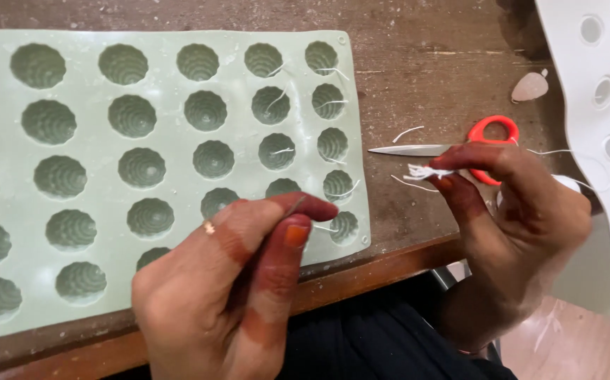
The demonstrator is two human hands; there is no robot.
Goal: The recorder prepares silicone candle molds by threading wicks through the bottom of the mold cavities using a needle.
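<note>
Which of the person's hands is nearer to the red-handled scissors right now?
Right. The right hand pinches white wick pieces directly in front of the scissors, overlapping them. The left hand is off to their left, over the green mould.

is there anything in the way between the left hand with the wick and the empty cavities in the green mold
Nothing visible. The left hand pinches a wick piece right over the green mold, beside its near right cavities. The scissors and the right hand with its wick bundle are off the mold.
</note>
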